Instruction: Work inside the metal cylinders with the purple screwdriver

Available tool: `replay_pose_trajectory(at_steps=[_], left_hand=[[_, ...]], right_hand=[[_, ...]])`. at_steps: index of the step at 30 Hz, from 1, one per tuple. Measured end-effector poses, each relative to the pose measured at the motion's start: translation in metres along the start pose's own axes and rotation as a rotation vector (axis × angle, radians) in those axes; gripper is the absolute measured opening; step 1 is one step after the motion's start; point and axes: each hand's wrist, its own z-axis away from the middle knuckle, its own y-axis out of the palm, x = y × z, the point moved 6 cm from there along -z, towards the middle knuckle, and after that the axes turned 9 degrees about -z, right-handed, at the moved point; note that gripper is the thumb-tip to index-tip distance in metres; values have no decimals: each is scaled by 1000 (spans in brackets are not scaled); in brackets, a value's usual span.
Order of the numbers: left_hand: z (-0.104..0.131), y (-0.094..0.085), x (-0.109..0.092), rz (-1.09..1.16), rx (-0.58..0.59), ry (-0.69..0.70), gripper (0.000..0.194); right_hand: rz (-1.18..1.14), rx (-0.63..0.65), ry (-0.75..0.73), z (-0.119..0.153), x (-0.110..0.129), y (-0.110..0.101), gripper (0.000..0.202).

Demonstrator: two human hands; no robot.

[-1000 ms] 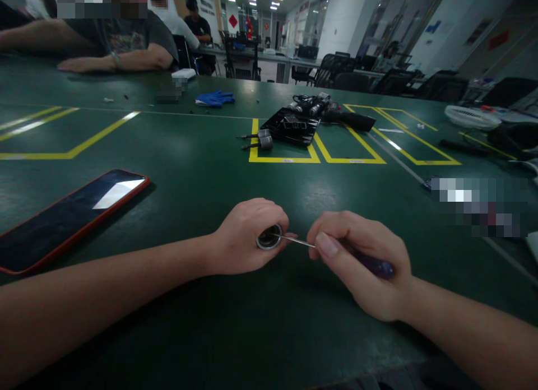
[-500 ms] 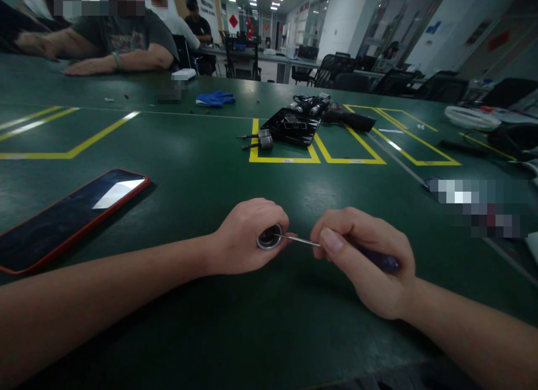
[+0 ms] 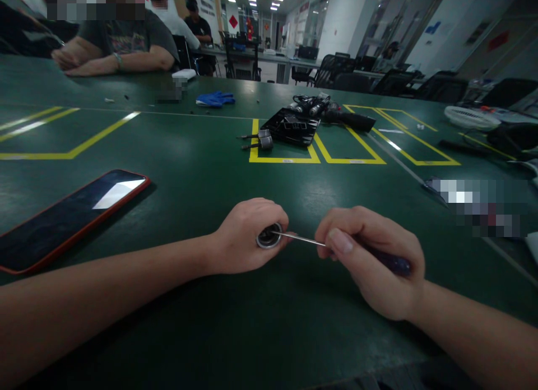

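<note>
Centre frame: I see left hand [image 3: 247,236] wrapped round a small metal ring part [image 3: 269,237], open end facing right. Right hand [image 3: 374,255] grips a screwdriver [image 3: 336,246], tip at the ring's rim. Phone [image 3: 71,216] at left; black tray [image 3: 292,126] upper centre; blue glove [image 3: 215,98] beyond.

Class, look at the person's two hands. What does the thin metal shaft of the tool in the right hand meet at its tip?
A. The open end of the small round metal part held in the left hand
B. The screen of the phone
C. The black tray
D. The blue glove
A: the right hand grips the screwdriver, whose shaft tip reaches into the open end of the round metal part held in the left hand.
</note>
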Motion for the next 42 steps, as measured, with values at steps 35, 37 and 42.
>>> replay_pose_trajectory(at_steps=[35,37,42], left_hand=[[-1,0,-1,-9,-22,6,16],[-1,0,-1,-10,-21,8,16],[-1,0,-1,-14,-13,13,16]], right_hand=[[121,102,-84,-2,5,10,11],[118,104,-81,-2,5,10,11],[110,65,-62,-3,5,8,13]])
